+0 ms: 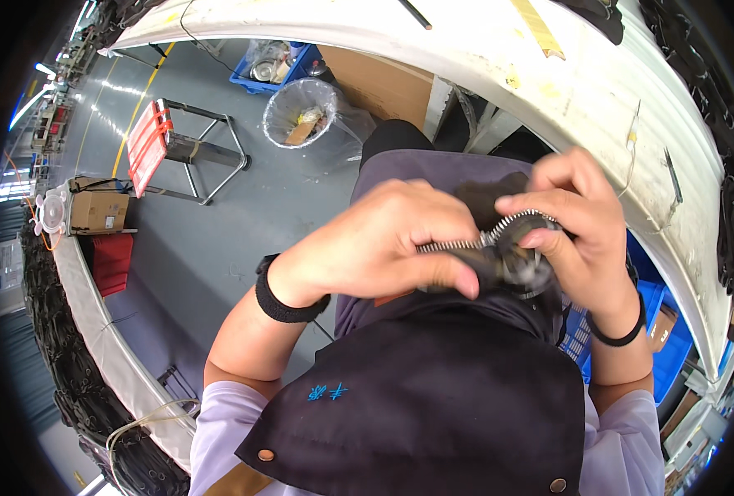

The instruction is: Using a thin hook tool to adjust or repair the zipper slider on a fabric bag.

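Observation:
Above my lap, both hands hold a small dark zippered piece [526, 266] with a row of silver zipper teeth curving along its upper edge. My left hand [388, 236] is closed on the left end, thumb stretched along it and fingers curled over. On the other end, my right hand [580, 227] pinches the toothed edge between thumb and fingers. Motion blurs the lower part of the piece, so its full shape cannot be made out. A dark brown cloth-like bundle [489, 198] lies just behind it on my lap.
A white-covered table [483, 45] curves round the front and right, bearing a wooden strip [537, 29] and thin tools. A lined waste bin [299, 116], a blue crate [247, 81] and a red-topped stool [149, 147] stand on the floor. Another blue crate [673, 364] sits at right.

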`<action>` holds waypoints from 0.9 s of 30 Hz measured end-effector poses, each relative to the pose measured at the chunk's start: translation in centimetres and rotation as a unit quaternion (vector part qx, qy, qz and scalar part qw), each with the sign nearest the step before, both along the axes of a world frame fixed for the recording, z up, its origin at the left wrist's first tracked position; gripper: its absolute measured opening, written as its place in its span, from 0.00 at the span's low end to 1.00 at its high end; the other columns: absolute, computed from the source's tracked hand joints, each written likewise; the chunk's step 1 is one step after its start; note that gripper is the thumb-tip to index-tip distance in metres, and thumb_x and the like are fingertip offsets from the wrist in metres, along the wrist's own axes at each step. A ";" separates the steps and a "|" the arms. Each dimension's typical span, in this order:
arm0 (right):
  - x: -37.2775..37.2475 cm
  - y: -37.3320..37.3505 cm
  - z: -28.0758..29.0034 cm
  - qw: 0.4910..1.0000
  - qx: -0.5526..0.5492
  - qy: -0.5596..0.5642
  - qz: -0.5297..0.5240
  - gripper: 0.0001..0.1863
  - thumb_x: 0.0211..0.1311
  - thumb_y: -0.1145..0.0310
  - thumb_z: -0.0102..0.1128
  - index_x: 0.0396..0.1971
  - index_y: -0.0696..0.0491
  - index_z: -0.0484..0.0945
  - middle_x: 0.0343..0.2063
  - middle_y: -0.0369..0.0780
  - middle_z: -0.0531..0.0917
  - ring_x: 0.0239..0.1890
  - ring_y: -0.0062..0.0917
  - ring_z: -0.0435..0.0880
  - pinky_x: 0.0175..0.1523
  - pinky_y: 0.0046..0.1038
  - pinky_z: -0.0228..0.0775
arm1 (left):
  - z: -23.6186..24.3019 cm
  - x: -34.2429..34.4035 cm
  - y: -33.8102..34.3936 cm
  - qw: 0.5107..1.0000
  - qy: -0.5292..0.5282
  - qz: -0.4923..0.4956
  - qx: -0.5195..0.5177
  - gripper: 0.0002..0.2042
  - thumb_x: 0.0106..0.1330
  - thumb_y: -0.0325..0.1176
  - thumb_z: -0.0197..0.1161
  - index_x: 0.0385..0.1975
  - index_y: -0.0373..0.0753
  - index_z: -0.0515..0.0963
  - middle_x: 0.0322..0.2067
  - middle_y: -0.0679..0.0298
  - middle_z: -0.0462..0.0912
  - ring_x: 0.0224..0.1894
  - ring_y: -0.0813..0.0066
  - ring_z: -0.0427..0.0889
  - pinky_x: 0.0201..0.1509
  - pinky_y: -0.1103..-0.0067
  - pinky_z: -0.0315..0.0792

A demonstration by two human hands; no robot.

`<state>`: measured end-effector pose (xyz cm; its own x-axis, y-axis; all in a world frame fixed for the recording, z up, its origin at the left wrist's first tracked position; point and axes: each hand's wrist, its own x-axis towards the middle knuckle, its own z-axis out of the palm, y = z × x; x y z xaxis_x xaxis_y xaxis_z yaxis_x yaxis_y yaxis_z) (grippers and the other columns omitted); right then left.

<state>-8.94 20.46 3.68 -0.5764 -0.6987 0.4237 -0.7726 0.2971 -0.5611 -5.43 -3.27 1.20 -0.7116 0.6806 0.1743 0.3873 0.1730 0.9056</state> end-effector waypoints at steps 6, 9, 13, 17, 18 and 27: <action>3.1 -0.2 -1.6 0.764 -0.217 -0.608 -0.014 0.14 0.70 0.60 0.51 0.32 0.57 0.75 0.27 0.32 0.78 0.30 0.11 0.73 0.35 0.16 0.66 | -1.1 1.7 1.4 0.982 -0.131 0.016 0.134 0.18 0.51 0.43 0.72 0.25 0.34 0.75 0.24 0.63 0.76 0.26 0.65 0.73 0.34 0.74 0.65; 4.1 -0.5 -1.1 0.721 -0.244 -0.648 -0.021 0.14 0.70 0.61 0.50 0.34 0.57 0.75 0.28 0.34 0.80 0.30 0.12 0.75 0.36 0.16 0.68 | -0.1 2.5 1.0 0.995 -0.012 0.057 0.074 0.17 0.52 0.43 0.72 0.28 0.35 0.75 0.25 0.63 0.75 0.28 0.64 0.74 0.38 0.74 0.64; 4.1 -0.5 -1.5 0.689 -0.260 -0.676 0.004 0.14 0.70 0.61 0.49 0.36 0.58 0.75 0.30 0.36 0.81 0.30 0.13 0.77 0.36 0.16 0.69 | 1.1 3.2 0.8 0.979 0.039 0.198 0.013 0.15 0.53 0.38 0.71 0.32 0.35 0.76 0.30 0.61 0.77 0.32 0.68 0.75 0.41 0.76 0.66; 4.7 -1.2 -1.7 0.683 -0.270 -0.679 -0.011 0.14 0.70 0.61 0.48 0.37 0.59 0.75 0.30 0.36 0.81 0.29 0.13 0.77 0.34 0.16 0.69 | 2.1 3.0 0.5 0.972 0.087 0.216 0.030 0.12 0.51 0.28 0.71 0.32 0.35 0.77 0.31 0.62 0.76 0.35 0.70 0.75 0.40 0.77 0.68; 4.7 -1.3 -1.8 0.683 -0.270 -0.679 -0.011 0.14 0.70 0.61 0.48 0.37 0.59 0.75 0.30 0.36 0.81 0.29 0.13 0.77 0.34 0.16 0.69 | 2.5 2.9 0.5 0.969 0.116 0.218 0.008 0.11 0.50 0.27 0.71 0.31 0.35 0.77 0.31 0.62 0.76 0.35 0.70 0.75 0.40 0.78 0.68; 4.9 -1.2 -1.9 0.695 -0.247 -0.675 -0.005 0.14 0.71 0.61 0.49 0.36 0.58 0.74 0.29 0.34 0.79 0.30 0.11 0.75 0.36 0.16 0.68 | 2.5 2.1 -0.1 0.992 -0.039 0.117 0.016 0.06 0.52 0.22 0.67 0.28 0.36 0.78 0.30 0.65 0.75 0.35 0.73 0.74 0.39 0.79 0.68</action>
